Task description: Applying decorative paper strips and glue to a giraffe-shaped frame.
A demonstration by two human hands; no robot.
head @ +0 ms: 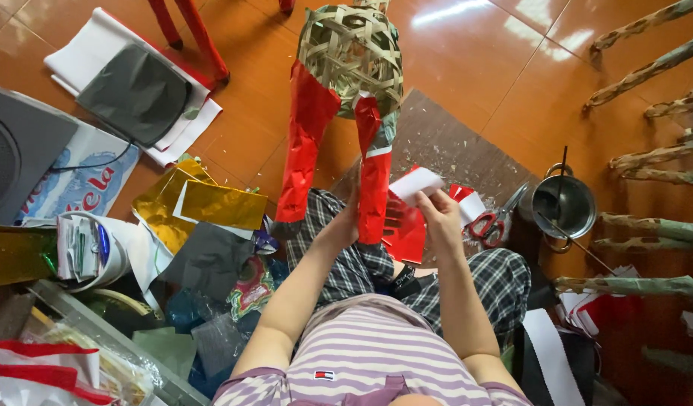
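A: Seated on the floor (467,53), we view a covering step under way: a woven bamboo frame (351,56) stands ahead of our knees, partly clad in red foil. One long red foil strip (307,146) hangs down its left side, and a second red strip (372,177) hangs from its lower front.

B: Which step do we judge to be in hand?

A: Fixing the second strip. Our left hand (345,225) rests against the lower end of that strip, fingers loosely curled about its edge; how tightly they close we cannot tell, since the strip hides the fingertips. Our right hand (439,213) is pinched shut on a small white paper piece (416,183), thumb and forefinger closed on its lower edge, just beside the strip.

B: And what does the next move call for?

A: In our judgement, a steady hold on the strip while the white piece is brought flat against it without creasing the foil.

B: What lies about us?

A: Red-handled scissors (491,222) lie on the dark board (452,139) to the right, near a small metal pot (563,207) holding a thin stick. To the left lie gold foil sheets (211,203), a white tub (91,248) and mixed coloured scraps.
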